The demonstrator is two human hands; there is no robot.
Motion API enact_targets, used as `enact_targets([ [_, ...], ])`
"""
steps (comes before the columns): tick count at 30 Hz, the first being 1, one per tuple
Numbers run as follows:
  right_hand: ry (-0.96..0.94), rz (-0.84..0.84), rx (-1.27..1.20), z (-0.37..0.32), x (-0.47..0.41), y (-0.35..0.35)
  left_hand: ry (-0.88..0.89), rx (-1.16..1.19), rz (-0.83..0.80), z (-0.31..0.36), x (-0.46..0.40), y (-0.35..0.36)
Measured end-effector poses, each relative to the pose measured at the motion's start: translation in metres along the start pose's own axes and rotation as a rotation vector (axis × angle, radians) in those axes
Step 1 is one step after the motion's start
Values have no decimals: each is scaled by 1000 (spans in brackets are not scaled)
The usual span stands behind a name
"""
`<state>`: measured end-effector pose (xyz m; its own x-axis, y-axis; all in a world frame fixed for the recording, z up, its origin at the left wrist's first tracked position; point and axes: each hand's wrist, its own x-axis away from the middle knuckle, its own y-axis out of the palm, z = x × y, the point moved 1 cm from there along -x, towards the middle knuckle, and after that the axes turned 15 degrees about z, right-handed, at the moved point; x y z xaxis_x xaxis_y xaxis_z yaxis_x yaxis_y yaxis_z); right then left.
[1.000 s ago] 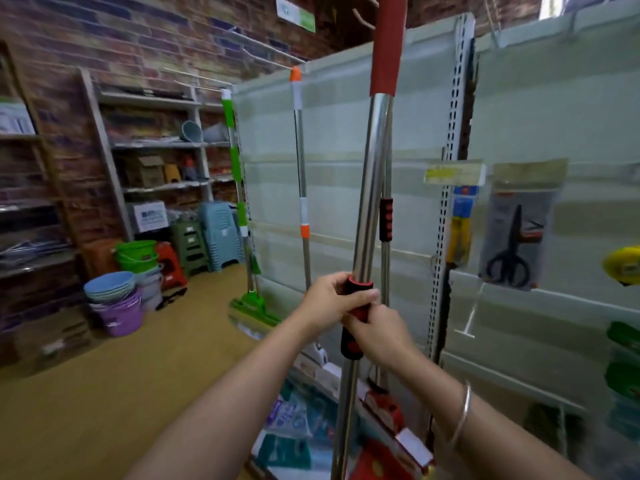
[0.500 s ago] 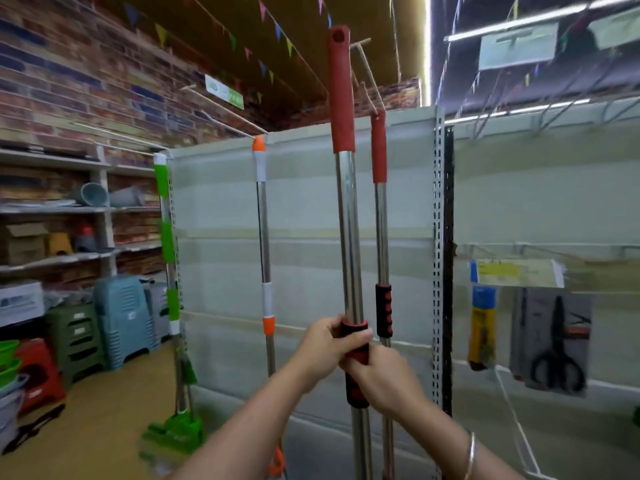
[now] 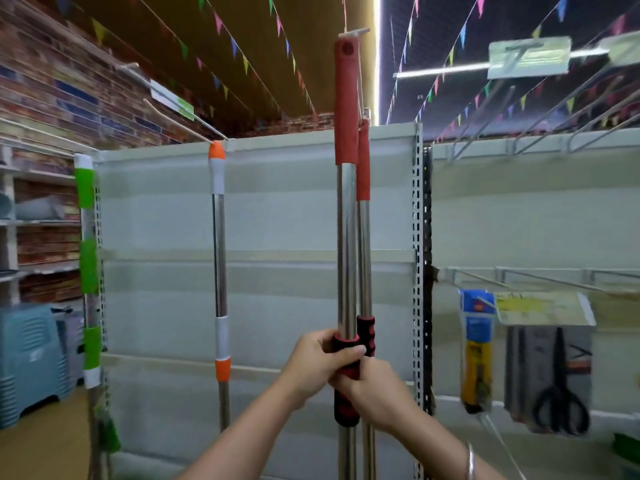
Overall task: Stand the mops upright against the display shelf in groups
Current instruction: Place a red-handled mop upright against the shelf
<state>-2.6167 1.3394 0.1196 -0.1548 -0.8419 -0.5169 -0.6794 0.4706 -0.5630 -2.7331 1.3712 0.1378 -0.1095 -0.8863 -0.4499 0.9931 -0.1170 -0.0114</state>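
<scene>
Two hands, left hand (image 3: 320, 363) and right hand (image 3: 375, 393), fingers wrapped tight around a red-handled mop (image 3: 346, 237) held upright beside the display shelf (image 3: 277, 220).

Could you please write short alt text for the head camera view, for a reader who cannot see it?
Both hands, left hand and right hand, grip the red-and-black grip of a red-handled mop, held upright beside a second red-handled mop at the pale display shelf. An orange-tipped mop and a green-banded mop stand further left.
</scene>
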Motion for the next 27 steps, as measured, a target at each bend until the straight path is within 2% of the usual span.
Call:
enact_targets([
  [3, 21, -17, -51, -2, -3, -1, 6, 16, -4, -3, -1, 0],
  [7, 72, -248, -71, -17, -15, -29, 44, 20, -29, 2, -4, -2],
  [9, 114, -266, 5, -31, -26, -56, 40, 13, -61, 4, -5, -3],
  [11, 105, -103, -48, -52, -41, -82, 20, 12, -70, 3, -4, -3],
  [13, 18, 138, -272, -82, -54, -101, -5, 17, -65, 1, -2, -3],
  [15, -96, 287, -452, -113, -65, -111, -11, 5, -58, -1, 0, -2],
  [19, -169, 441, -380, -145, -82, -109, -25, 8, -49, -1, 1, 0],
  [27, -204, 621, -447, -135, -88, -104, -83, 7, -91, -5, 5, 7],
])
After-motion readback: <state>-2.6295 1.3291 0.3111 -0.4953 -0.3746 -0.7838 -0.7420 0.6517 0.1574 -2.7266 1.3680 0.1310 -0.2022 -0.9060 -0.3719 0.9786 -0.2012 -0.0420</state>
